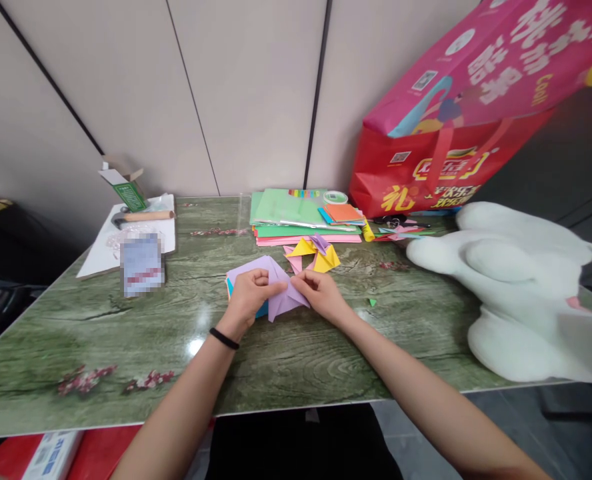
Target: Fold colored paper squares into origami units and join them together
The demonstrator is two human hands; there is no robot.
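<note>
A purple paper (287,301), folded with pointed corners, is held between both hands above the table. My left hand (253,291) pinches its left part, thumb on top. My right hand (316,291) pinches its upper right edge between thumb and fingers. Under and behind my left hand lies a stack of square papers with a purple sheet (249,267) on top and blue showing below. Just beyond my hands sits a folded paper piece (326,259) of yellow, pink and purple parts.
Coloured sheets (281,207) lie at the back with small orange squares (343,213) on them. A white plush toy (521,280) and a red bag (391,173) stand right. A hammer (149,216), a green box (129,192) and a blurred packet (143,265) are left.
</note>
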